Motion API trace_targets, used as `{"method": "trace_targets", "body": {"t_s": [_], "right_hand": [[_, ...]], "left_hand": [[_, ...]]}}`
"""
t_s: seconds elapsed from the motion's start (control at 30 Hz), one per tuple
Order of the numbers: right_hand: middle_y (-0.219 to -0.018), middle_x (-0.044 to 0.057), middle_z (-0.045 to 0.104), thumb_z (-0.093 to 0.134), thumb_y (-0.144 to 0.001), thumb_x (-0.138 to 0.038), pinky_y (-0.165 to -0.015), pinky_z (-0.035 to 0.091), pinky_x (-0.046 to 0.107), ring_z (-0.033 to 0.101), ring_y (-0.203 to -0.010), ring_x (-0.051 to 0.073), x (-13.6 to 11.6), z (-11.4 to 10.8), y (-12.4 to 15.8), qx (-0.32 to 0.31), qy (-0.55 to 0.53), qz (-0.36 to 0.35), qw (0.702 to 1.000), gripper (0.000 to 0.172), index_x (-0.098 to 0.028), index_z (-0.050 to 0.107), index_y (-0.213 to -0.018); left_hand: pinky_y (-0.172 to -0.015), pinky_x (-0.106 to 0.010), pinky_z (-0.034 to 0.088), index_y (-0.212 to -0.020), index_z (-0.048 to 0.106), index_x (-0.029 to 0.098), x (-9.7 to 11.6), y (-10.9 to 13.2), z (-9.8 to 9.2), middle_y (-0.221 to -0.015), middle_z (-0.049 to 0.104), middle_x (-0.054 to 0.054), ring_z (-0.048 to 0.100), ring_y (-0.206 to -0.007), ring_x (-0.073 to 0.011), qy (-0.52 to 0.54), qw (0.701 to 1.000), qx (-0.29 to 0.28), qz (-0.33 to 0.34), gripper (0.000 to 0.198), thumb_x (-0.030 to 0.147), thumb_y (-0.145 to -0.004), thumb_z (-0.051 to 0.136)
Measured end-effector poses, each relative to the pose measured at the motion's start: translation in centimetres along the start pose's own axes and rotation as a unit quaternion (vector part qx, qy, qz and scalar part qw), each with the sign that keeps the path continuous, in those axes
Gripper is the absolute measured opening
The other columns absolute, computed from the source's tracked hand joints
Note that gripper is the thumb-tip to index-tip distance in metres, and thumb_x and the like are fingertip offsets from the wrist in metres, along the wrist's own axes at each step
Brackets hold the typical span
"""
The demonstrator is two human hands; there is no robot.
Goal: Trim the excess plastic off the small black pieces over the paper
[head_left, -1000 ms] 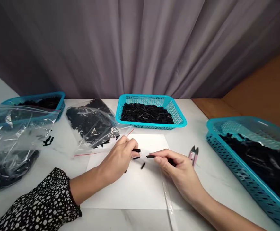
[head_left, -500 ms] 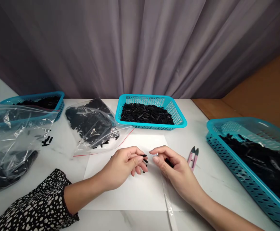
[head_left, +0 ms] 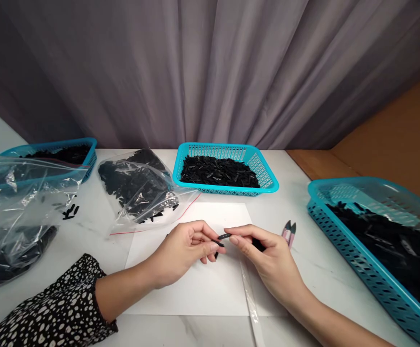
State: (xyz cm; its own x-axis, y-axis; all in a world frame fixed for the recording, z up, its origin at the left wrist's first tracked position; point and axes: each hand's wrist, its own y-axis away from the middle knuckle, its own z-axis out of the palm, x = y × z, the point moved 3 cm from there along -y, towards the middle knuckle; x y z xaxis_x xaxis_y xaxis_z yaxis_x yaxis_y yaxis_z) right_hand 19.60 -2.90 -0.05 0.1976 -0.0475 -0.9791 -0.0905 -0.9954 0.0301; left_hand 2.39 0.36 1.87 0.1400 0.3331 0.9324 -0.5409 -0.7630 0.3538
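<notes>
Over a white sheet of paper, my left hand is closed on small black strips, one of them a slim strip pinched at thumb and forefinger. My right hand pinches another small black strip, which shows tiny light spots or holes. The two strips nearly meet; whether they touch I cannot tell. More black pieces sit in the right palm, partly hidden by the fingers. Just beyond the right hand lie pink-handled thread snips, partly covered by it.
A turquoise basket of black strips stands at the back, another basket at right, a third far left. Clear plastic bags of black pieces lie on the left. Several loose strips rest on the table. A clear plastic strip crosses the paper's right edge.
My right hand has brought a black strip into view between thumb and forefinger, close to the left fingertips. The left hand has shifted slightly, still holding its strips.
</notes>
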Motion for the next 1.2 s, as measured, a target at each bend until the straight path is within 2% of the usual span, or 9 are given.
{"method": "trace_targets", "body": {"t_s": [0.17,0.3,0.43,0.67,0.93,1.0,1.13,1.2], "right_hand": [[-0.066,0.003,0.064,0.067,-0.077,-0.043,-0.059,0.041,0.031,0.052,-0.063,0.019,0.1,-0.2,-0.2,0.006,-0.004,0.007,1.000,0.025,-0.022,0.079,-0.085],[-0.057,-0.002,0.051,0.067,-0.079,-0.045,-0.057,0.037,0.029,0.044,-0.057,0.016,0.1,-0.1,-0.2,0.001,-0.023,0.007,1.000,0.026,-0.021,0.076,-0.082],[-0.053,-0.005,0.039,0.068,-0.080,-0.050,-0.049,0.029,0.027,0.032,-0.050,0.012,0.3,0.0,0.0,-0.006,-0.045,0.022,0.999,0.031,-0.020,0.072,-0.075],[-0.051,-0.005,0.036,0.070,-0.078,-0.055,-0.043,0.019,0.026,0.025,-0.047,0.010,0.8,0.0,0.0,-0.013,-0.080,0.047,0.996,0.036,-0.019,0.071,-0.075],[-0.048,-0.010,0.025,0.073,-0.075,-0.056,-0.042,0.011,0.025,0.016,-0.045,0.007,1.2,0.6,0.1,-0.041,-0.182,0.114,0.976,0.039,-0.018,0.064,-0.074],[-0.047,-0.010,0.028,0.073,-0.076,-0.053,-0.043,0.009,0.024,0.014,-0.043,0.006,0.9,0.7,0.2,-0.048,-0.210,0.128,0.968,0.036,-0.018,0.062,-0.075],[-0.056,-0.002,0.056,0.060,-0.082,-0.045,-0.042,0.016,0.024,0.024,-0.039,0.006,0.1,0.7,0.1,-0.067,-0.285,0.103,0.951,0.028,-0.020,0.052,-0.071],[-0.056,-0.002,0.056,0.057,-0.084,-0.046,-0.041,0.017,0.024,0.024,-0.038,0.006,-0.1,0.7,0.1,-0.077,-0.287,0.096,0.950,0.033,-0.021,0.045,-0.067]], "left_hand": [[-0.059,-0.023,0.041,-0.080,0.063,0.017,-0.2,-0.2,-0.6,-0.076,0.072,-0.003,0.060,-0.068,-0.0122,0.002,0.999,0.030,0.018,0.018,0.030,-0.075,0.074],[-0.055,-0.022,0.038,-0.078,0.060,0.017,-0.6,-0.5,-1.1,-0.074,0.071,-0.001,0.059,-0.064,-0.0112,0.010,0.998,0.054,0.027,0.020,0.031,-0.075,0.075],[-0.051,-0.021,0.034,-0.073,0.058,0.017,-0.5,-0.5,-1.1,-0.072,0.071,-0.002,0.055,-0.059,-0.0092,0.045,0.997,0.058,0.027,0.024,0.034,-0.076,0.074],[-0.047,-0.020,0.028,-0.071,0.057,0.016,0.1,-0.3,-0.7,-0.069,0.070,-0.003,0.048,-0.053,-0.0066,0.099,0.993,0.059,0.007,0.032,0.041,-0.074,0.076],[-0.047,-0.020,0.027,-0.073,0.057,0.016,-0.1,-0.3,-0.7,-0.071,0.072,-0.004,0.048,-0.051,-0.0055,0.124,0.991,0.057,-0.014,0.030,0.037,-0.073,0.078],[-0.047,-0.020,0.027,-0.073,0.057,0.015,-0.2,-0.2,-0.7,-0.071,0.072,-0.004,0.048,-0.051,-0.0053,0.128,0.990,0.056,-0.017,0.030,0.036,-0.072,0.079],[-0.047,-0.021,0.027,-0.071,0.056,0.016,0.0,-0.2,-0.6,-0.071,0.072,-0.004,0.048,-0.051,-0.0059,0.120,0.991,0.057,-0.015,0.032,0.038,-0.072,0.078],[-0.047,-0.021,0.027,-0.070,0.056,0.016,0.0,-0.1,-0.5,-0.070,0.072,-0.004,0.048,-0.051,-0.0061,0.113,0.992,0.055,-0.009,0.032,0.038,-0.073,0.078]]}}
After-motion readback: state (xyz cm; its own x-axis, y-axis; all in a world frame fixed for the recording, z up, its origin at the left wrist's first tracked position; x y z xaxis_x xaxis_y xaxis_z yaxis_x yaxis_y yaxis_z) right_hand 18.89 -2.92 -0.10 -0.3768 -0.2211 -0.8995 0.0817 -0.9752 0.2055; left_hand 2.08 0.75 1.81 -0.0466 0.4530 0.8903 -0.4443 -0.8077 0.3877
